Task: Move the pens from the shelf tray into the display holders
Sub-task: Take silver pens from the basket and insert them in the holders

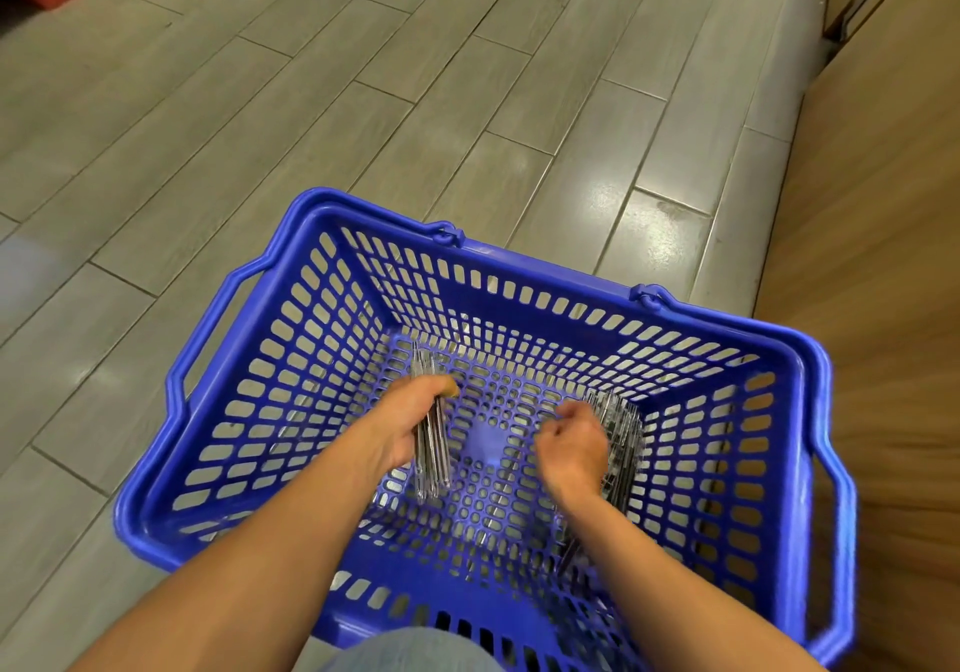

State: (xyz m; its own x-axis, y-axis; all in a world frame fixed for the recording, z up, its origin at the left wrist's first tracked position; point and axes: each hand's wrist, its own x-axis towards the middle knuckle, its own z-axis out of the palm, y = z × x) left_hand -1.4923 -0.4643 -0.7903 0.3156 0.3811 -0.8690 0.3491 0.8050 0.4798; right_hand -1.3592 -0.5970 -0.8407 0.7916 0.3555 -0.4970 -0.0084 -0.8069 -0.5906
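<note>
Pens lie in two lots on the floor of the blue basket, which sits on grey floor tiles: one bundle at the basket's left side, a second heap at its right side. The left hand is clenched round the left bundle, its ends sticking out past both sides of the fist. The right hand has curled fingers just against the right heap, but blur hides whether it grips any, so I cannot tell. No tray or holders are in view. To do the pick-up well, I judge each bundle should be squeezed near its middle with the pens parallel, then lifted straight up clear of the basket's wall, lest loose ones slip through the slots.
</note>
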